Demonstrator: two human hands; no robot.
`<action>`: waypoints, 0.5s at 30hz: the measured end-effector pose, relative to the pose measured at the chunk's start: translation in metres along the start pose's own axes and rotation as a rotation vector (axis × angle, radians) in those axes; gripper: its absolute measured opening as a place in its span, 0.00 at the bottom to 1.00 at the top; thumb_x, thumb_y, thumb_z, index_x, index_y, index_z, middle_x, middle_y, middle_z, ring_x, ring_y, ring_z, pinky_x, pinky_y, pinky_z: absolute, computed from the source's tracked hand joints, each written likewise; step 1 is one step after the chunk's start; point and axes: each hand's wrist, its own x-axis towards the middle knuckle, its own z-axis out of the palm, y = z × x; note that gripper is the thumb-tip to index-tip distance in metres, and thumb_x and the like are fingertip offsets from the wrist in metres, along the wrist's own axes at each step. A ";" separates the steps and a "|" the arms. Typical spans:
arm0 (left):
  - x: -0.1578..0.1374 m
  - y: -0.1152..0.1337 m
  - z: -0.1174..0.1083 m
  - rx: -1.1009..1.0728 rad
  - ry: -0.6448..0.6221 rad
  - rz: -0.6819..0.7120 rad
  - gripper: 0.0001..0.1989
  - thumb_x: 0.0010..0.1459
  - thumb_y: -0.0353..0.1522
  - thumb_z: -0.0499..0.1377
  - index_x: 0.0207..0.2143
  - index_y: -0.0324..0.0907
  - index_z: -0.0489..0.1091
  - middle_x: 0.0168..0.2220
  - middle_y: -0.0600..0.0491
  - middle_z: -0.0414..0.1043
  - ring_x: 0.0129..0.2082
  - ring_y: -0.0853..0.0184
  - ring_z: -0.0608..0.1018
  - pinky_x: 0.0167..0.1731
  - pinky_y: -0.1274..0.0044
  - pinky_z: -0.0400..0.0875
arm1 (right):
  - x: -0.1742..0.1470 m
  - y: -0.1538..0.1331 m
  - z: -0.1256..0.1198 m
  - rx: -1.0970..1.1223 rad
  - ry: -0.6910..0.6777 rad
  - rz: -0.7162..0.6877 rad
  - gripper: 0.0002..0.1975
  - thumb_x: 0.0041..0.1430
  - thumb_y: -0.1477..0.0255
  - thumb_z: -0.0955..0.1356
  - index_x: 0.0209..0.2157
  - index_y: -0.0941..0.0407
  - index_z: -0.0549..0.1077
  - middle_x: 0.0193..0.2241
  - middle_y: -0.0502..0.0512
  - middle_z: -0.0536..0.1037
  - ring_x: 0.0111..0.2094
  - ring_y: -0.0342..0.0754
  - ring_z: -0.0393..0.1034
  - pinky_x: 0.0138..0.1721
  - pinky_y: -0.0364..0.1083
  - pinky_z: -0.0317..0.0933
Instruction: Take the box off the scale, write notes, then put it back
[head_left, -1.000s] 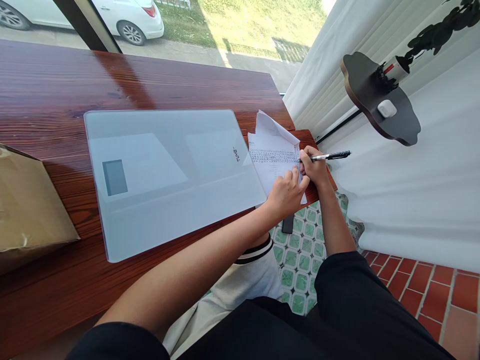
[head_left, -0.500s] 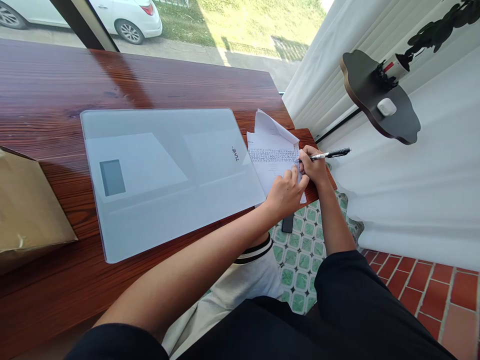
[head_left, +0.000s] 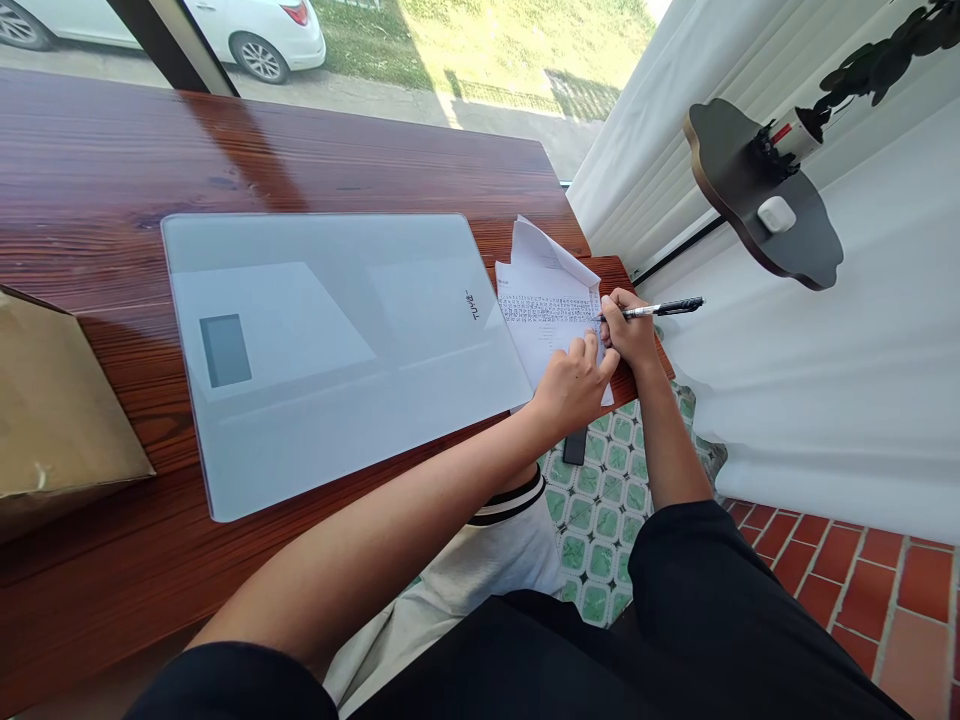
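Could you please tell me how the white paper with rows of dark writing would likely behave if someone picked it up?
The white paper would probably flop, as it looks thin and its far part is visibly bent. It is likely light, given that thinness. Pulled now, it might crease or tear, because the left hand rests on it.

"What's this table made of?"

"Reddish wood, by the look of it, grained and glossy. That pale board on top is smooth, with a glassy sheen."

"And the paper?"

"Thin and matt. The pen looks like shiny plastic."

"The box?"

"Dull brown cardboard. The curtain is matt white cloth."
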 end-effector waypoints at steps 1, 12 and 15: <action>0.000 0.000 0.000 0.003 -0.002 -0.001 0.18 0.65 0.31 0.47 0.55 0.36 0.63 0.65 0.29 0.61 0.47 0.54 0.75 0.32 0.70 0.67 | 0.000 0.000 0.000 0.001 0.000 -0.006 0.20 0.66 0.58 0.66 0.24 0.53 0.61 0.15 0.46 0.64 0.15 0.42 0.59 0.20 0.45 0.57; -0.001 -0.001 0.000 0.006 0.007 -0.008 0.18 0.64 0.29 0.45 0.55 0.37 0.63 0.65 0.30 0.61 0.46 0.54 0.75 0.31 0.70 0.67 | 0.001 0.003 0.000 0.021 -0.006 -0.001 0.20 0.66 0.61 0.66 0.23 0.54 0.60 0.16 0.45 0.62 0.15 0.42 0.60 0.19 0.44 0.56; 0.000 0.000 0.000 0.005 0.007 -0.007 0.19 0.65 0.29 0.45 0.55 0.37 0.63 0.65 0.30 0.62 0.47 0.53 0.75 0.31 0.70 0.67 | 0.001 0.003 0.000 0.005 0.000 0.008 0.20 0.66 0.58 0.66 0.24 0.54 0.61 0.16 0.45 0.61 0.15 0.41 0.59 0.19 0.44 0.56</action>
